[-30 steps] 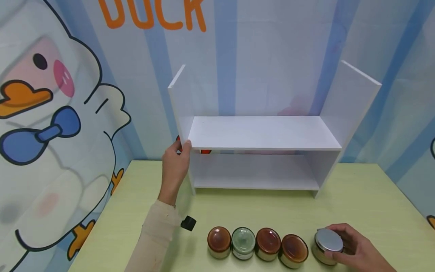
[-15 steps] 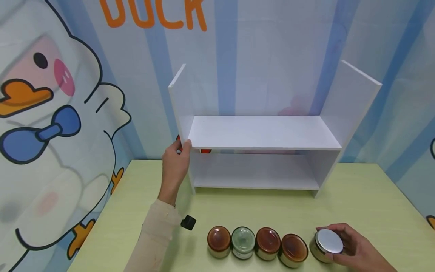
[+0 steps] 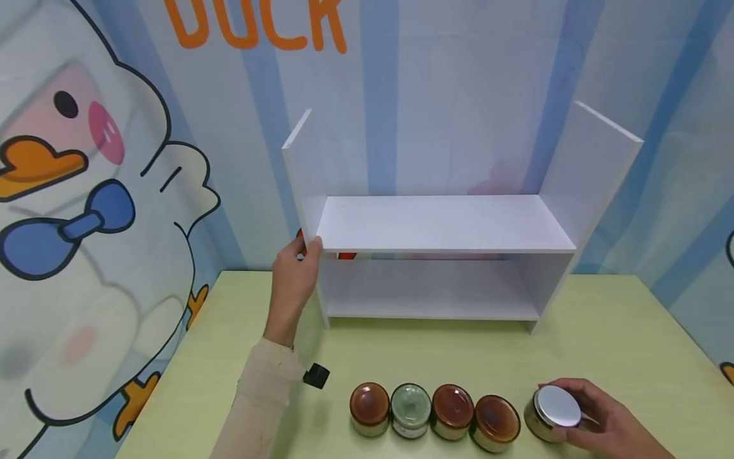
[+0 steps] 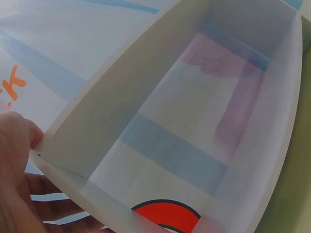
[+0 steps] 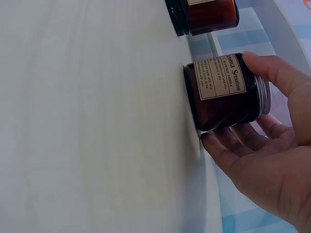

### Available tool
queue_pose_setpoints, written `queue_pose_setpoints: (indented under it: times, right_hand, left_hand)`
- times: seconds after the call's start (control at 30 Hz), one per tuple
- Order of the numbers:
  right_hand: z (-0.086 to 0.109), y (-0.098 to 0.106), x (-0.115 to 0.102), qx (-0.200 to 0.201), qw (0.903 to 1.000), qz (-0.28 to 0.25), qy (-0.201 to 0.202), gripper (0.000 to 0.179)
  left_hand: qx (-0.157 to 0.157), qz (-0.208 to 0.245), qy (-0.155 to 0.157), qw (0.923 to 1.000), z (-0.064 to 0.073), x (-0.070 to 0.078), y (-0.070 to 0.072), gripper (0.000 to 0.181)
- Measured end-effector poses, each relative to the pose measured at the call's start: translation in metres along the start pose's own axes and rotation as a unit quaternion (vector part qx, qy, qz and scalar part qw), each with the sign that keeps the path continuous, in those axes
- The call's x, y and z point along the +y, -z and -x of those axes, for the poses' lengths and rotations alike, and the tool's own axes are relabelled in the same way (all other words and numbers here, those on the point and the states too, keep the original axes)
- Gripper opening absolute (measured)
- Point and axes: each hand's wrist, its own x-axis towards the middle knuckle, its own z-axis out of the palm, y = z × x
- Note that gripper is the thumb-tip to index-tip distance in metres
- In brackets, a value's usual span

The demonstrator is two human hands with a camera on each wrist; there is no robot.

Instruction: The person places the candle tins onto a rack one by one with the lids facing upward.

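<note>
In the head view my left hand grips the left side panel of a white two-tier shelf, thumb at the front edge by the upper board. The left wrist view shows the thumb on one side of that panel and the fingers on the other. At the front right, my right hand holds an amber scented candle jar with a silver lid on top. Thumb and fingers go round its sides; its base is right at the tabletop.
Left of the held jar, a row of several jars stands near the front edge: amber jars and a green-topped one. They show glass ends upward. The pale green table meets a duck-print backdrop behind the shelf.
The silver-lidded candle jar has tilted a little in my right hand and shifted very slightly right. My left hand stays on the shelf panel.
</note>
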Motion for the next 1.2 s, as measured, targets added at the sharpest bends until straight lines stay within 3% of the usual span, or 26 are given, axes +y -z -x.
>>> queue_pose_setpoints:
  times: [0.23,0.67,0.93,1.2]
  right_hand:
    - [0.0009,-0.0016,-0.0030,0.013,0.9990,-0.002,-0.043,0.070]
    - [0.0004,0.0001,0.0027,0.001,0.9997,-0.018,-0.013,0.064]
    - [0.0006,0.0011,0.0044,-0.002,0.9992,-0.028,-0.027,0.065]
    - [0.0015,0.0003,0.0050,-0.005,0.9992,-0.039,-0.004,0.061]
  left_hand:
    - [0.001,0.003,0.001,1.0000,-0.0009,-0.0001,-0.0004,0.050]
    - [0.007,-0.004,0.002,1.0000,-0.0003,0.0020,-0.0009,0.049]
    - [0.006,-0.007,0.001,1.0000,-0.0002,0.0022,-0.0017,0.050]
    - [0.011,-0.011,0.016,0.9998,0.0005,0.0017,-0.0021,0.051]
